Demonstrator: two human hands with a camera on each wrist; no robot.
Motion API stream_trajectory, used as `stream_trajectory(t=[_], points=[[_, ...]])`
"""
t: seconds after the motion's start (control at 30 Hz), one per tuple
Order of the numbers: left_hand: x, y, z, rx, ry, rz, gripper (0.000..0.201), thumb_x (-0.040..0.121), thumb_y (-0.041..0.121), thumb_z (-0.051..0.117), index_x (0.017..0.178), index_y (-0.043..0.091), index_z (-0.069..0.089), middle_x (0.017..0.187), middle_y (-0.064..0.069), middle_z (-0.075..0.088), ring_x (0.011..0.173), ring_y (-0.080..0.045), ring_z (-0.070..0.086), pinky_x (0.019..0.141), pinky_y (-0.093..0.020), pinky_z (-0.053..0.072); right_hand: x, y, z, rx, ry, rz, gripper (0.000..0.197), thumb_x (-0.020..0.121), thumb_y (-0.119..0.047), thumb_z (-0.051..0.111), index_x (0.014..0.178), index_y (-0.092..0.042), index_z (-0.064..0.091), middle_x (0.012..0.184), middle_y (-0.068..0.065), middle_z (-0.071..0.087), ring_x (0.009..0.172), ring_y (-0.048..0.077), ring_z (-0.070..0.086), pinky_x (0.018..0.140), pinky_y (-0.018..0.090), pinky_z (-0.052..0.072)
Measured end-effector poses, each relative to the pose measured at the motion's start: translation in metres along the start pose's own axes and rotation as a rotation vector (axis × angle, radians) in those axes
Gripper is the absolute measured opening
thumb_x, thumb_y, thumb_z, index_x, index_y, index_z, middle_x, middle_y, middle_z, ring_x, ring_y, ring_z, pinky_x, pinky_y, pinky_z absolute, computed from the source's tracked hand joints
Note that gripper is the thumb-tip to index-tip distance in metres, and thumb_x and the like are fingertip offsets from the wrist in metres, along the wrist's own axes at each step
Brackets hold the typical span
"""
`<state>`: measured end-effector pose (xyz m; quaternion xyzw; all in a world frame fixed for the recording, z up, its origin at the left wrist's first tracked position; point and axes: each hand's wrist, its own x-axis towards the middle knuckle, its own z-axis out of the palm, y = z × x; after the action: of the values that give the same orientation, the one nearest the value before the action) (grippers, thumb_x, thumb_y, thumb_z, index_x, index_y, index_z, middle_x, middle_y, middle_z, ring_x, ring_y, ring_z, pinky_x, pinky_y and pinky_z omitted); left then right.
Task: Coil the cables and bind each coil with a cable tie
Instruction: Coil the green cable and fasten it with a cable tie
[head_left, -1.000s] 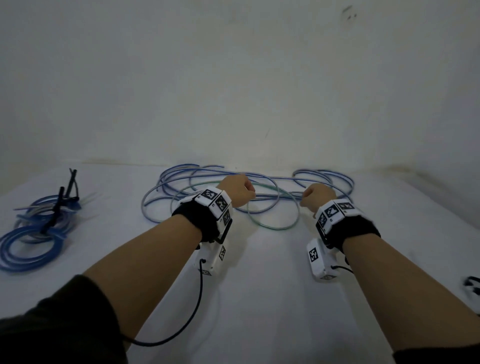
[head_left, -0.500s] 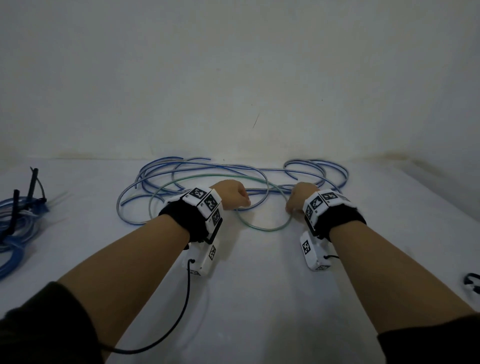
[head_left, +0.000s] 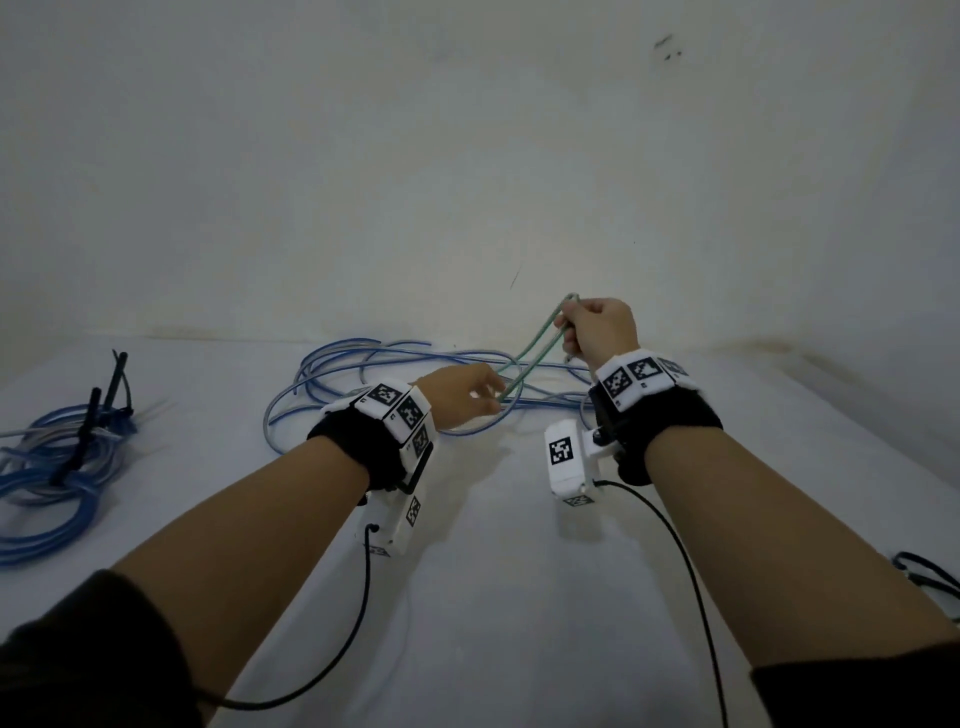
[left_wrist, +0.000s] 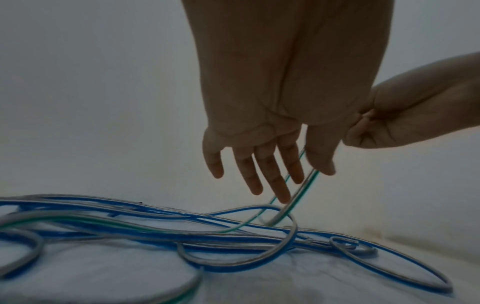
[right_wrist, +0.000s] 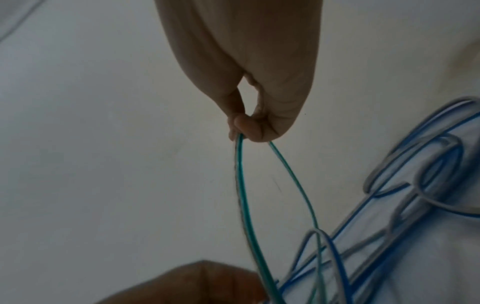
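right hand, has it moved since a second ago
Yes. The right hand has risen off the table and now sits level with the wall's base, pinching a loop of the green cable lifted above the blue cables.

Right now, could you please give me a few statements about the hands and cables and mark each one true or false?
1. The right hand pinches a loop of the green cable and holds it above the table. True.
2. The left hand grips the green cable in a closed fist. False: its fingers are straight and spread, with the cable running past them.
3. A bound coil lies at the far left of the table. True.
4. The blue cables by the hands are already coiled and tied. False: they lie in loose loops.
5. The green cable is lifted entirely off the table. False: its lower part runs down among the blue cables.
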<state>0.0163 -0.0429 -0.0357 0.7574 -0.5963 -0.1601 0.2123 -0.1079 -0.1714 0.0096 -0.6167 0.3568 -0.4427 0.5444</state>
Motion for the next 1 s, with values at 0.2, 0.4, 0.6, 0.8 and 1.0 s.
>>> stream_trajectory(t=[0.2, 0.4, 0.6, 0.8, 1.0], points=[[-0.026, -0.012, -0.016, -0.125, 0.169, 0.102, 0.030, 0.094, 0.023, 0.054, 0.122, 0.013, 0.050, 0.125, -0.008, 0.051, 0.118, -0.018, 0.048, 0.098, -0.027, 0.036, -0.023, -0.029, 0.019, 0.318, -0.064, 0.016, 0.021, 0.094, -0.001, 0.051, 0.073, -0.003, 0.052, 0.064, 0.010, 0.055, 0.036, 0.005, 0.040, 0.040, 0.015, 0.037], [-0.044, -0.018, -0.037, -0.398, 0.469, 0.176, 0.020, 0.097, 0.009, 0.045, 0.081, 0.023, 0.044, 0.078, 0.000, 0.067, 0.084, -0.023, 0.064, 0.085, -0.037, 0.047, -0.045, -0.051, 0.051, 0.401, -0.041, -0.045, 0.012, 0.092, -0.007, 0.057, 0.096, 0.002, 0.051, 0.070, 0.013, 0.056, 0.043, 0.014, 0.057, 0.051, 0.027, 0.056], [-0.067, -0.024, -0.071, -0.547, 0.762, 0.239, 0.021, 0.098, 0.013, 0.043, 0.083, 0.027, 0.049, 0.060, 0.004, 0.049, 0.051, -0.003, 0.044, 0.058, -0.027, 0.045, -0.065, -0.046, 0.084, -0.273, 0.039, -0.590, 0.041, 0.084, -0.010, 0.064, 0.121, -0.011, 0.045, 0.126, 0.014, 0.035, 0.066, 0.021, 0.055, 0.077, 0.032, 0.053], [-0.089, -0.021, -0.088, -0.680, 0.735, 0.282, 0.016, 0.098, 0.015, 0.045, 0.088, 0.014, 0.057, 0.060, 0.000, 0.048, 0.049, -0.004, 0.041, 0.048, -0.015, 0.034, -0.074, -0.042, 0.114, -0.390, -0.094, -0.808, 0.026, 0.094, -0.016, 0.051, 0.117, -0.009, 0.062, 0.110, 0.015, 0.058, 0.100, 0.027, 0.056, 0.083, 0.025, 0.041], [-0.112, -0.037, -0.092, -0.710, 0.249, 0.090, 0.036, 0.102, 0.028, 0.031, 0.090, 0.013, 0.062, 0.082, -0.005, 0.065, 0.081, -0.016, 0.060, 0.085, -0.029, 0.045, -0.076, -0.041, 0.115, -0.336, -0.039, -0.577, 0.026, 0.098, -0.022, 0.045, 0.097, -0.004, 0.064, 0.090, 0.012, 0.069, 0.080, 0.025, 0.059, 0.069, 0.032, 0.041]])
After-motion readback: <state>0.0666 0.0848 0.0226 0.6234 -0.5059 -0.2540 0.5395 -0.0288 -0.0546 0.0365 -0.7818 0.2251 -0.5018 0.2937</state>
